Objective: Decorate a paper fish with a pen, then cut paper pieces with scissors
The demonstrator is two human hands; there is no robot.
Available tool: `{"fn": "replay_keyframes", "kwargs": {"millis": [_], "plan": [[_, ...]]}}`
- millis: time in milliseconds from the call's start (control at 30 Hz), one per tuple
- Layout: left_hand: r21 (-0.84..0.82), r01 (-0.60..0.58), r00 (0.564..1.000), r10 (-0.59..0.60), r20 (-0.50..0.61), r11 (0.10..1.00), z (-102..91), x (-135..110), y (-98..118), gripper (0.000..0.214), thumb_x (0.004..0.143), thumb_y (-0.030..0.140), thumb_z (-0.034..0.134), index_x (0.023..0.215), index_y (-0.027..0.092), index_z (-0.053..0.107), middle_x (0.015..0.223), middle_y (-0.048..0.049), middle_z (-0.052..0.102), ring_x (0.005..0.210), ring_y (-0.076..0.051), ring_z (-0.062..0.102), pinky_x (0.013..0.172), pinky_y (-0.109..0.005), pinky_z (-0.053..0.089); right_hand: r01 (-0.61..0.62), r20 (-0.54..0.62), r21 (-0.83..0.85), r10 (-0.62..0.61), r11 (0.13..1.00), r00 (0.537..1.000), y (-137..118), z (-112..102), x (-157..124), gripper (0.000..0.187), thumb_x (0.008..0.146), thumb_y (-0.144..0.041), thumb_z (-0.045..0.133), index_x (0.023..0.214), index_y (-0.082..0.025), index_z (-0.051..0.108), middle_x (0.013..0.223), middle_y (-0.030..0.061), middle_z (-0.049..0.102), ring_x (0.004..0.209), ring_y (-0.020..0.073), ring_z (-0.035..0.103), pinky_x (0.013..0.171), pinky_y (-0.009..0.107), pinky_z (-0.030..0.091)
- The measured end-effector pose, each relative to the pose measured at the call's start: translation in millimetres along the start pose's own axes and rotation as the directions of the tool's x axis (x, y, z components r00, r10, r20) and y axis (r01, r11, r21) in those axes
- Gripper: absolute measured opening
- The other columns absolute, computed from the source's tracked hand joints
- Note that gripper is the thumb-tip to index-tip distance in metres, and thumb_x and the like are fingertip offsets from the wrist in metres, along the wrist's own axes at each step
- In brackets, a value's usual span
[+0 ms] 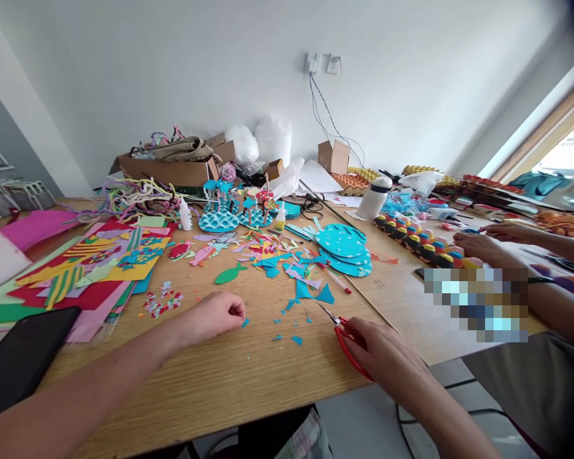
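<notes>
Fingertips [240, 313] of left hand [214, 317] pressed together, pinching a tiny blue scrap [245, 322] down on the table [249, 382], not far from its front edge; most of scrap hidden under the tips, shape impossible to tell. Right hand [385, 357] curled shut round red scissors [343, 336] at the table's front edge, well apart from the left; finger loops largely covered by the fingers, only red arcs showing beside them. Long axis of scissors slanted from handles at lower right to tip at upper left, tip low over the table and aimed toward loose blue offcuts [296, 340]; blades thin and glinting, seemingly closed, hard to say for sure. Both forearms cut off by the lower frame. Farther back, blue discs [343, 242] overlapping in a stack and a green fish [230, 274] lying flat among mixed clippings. Coloured sheets [90, 274] piled at left, a black slab [23, 357] just beside them, clipped by the frame edge, phone or tablet unclear. At right, a co-worker's hand [478, 245] touching a row of punches [421, 239]; pixelated patch [476, 303] over that forearm, masking whatever lies there. Back of table crowded with a box [172, 169], a glue bottle [185, 215] and small models, details too small to make out
</notes>
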State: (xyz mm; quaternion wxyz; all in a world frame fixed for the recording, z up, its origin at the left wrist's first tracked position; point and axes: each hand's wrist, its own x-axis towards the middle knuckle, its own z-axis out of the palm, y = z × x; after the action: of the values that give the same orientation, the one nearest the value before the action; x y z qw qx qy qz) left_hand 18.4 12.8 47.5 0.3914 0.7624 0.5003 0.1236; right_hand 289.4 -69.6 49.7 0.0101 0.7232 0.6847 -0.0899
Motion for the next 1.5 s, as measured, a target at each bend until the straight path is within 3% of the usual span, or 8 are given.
{"fn": "replay_keyframes", "kwargs": {"millis": [233,467,600,800,1000,1200,1500], "plan": [[0.250,-0.029,1.000,0.026,0.013,0.968,6.5,12.4,-5.0,0.011,0.062,0.012,0.050,0.057,0.019,0.057,0.060,0.0032,0.057,0.061,-0.014,0.052,0.055,-0.023,0.033,0.025,-0.029,0.044,-0.024,0.999,0.999,3.8,10.6,-2.9,0.027,0.089,-0.034,0.035,0.074,-0.020,0.054,0.077,0.0065,0.068,0.074,0.0236,0.061,0.056,0.027,0.029],[0.392,-0.053,0.998,0.055,0.008,0.918,3.8,6.7,-3.1,0.013,0.064,0.009,0.050,0.063,0.020,0.057,0.063,0.0025,0.058,0.064,-0.015,0.054,0.056,-0.023,0.034,0.028,-0.027,0.065,-0.026,0.997,0.999,6.6,12.8,-1.6,0.026,0.088,-0.034,0.037,0.074,-0.020,0.054,0.078,0.0063,0.068,0.073,0.0228,0.061,0.054,0.027,0.028],[0.449,-0.115,0.991,0.133,-0.010,0.886,2.4,-0.8,5.6,0.016,0.072,0.009,0.045,0.070,0.019,0.057,0.073,-0.0006,0.060,0.071,-0.016,0.055,0.063,-0.025,0.037,0.005,-0.028,0.065,-0.003,0.998,1.000,6.2,9.3,-4.1,0.024,0.088,-0.031,0.038,0.074,-0.020,0.055,0.078,0.0068,0.068,0.073,0.0221,0.061,0.055,0.026,0.029],[0.488,-0.304,0.952,0.278,0.128,0.818,31.1,-5.7,29.0,0.020,0.080,0.010,0.042,0.081,0.021,0.059,0.085,-0.0007,0.063,0.080,-0.015,0.058,0.071,-0.024,0.041,-0.031,-0.068,0.127,0.040,0.991,0.997,3.5,9.3,-10.7,0.014,0.083,-0.023,0.044,0.076,-0.019,0.056,0.076,0.0054,0.067,0.069,0.0187,0.059,0.055,0.024,0.030],[0.570,-0.400,0.916,0.332,0.226,0.718,64.1,10.3,53.0,0.017,0.079,0.011,0.045,0.088,0.019,0.058,0.091,-0.0060,0.062,0.086,-0.021,0.060,0.073,-0.030,0.046,0.030,-0.166,0.210,0.005,0.977,0.986,2.3,15.2,-14.5,0.013,0.082,-0.023,0.045,0.076,-0.018,0.056,0.071,0.0044,0.065,0.065,0.0175,0.056,0.055,0.024,0.030],[0.649,-0.411,0.911,0.319,0.263,0.640,73.5,24.2,65.1,0.022,0.078,0.007,0.042,0.088,0.015,0.060,0.090,-0.0110,0.064,0.085,-0.025,0.060,0.072,-0.036,0.048,0.066,-0.208,0.283,-0.006,0.957,0.978,1.0,17.7,-20.4,0.014,0.082,-0.025,0.045,0.074,-0.019,0.054,0.068,0.0029,0.063,0.063,0.0169,0.054,0.056,0.024,0.031],[0.674,-0.392,0.918,0.311,0.245,0.627,77.2,27.5,57.3,0.028,0.075,0.003,0.040,0.089,0.018,0.059,0.091,-0.0077,0.063,0.086,-0.022,0.061,0.073,-0.031,0.048,0.083,-0.238,0.333,-0.001,0.939,0.971,3.6,25.2,-20.0,0.014,0.081,-0.024,0.045,0.070,-0.019,0.052,0.066,0.0024,0.062,0.061,0.0157,0.053,0.055,0.024,0.030]]}}
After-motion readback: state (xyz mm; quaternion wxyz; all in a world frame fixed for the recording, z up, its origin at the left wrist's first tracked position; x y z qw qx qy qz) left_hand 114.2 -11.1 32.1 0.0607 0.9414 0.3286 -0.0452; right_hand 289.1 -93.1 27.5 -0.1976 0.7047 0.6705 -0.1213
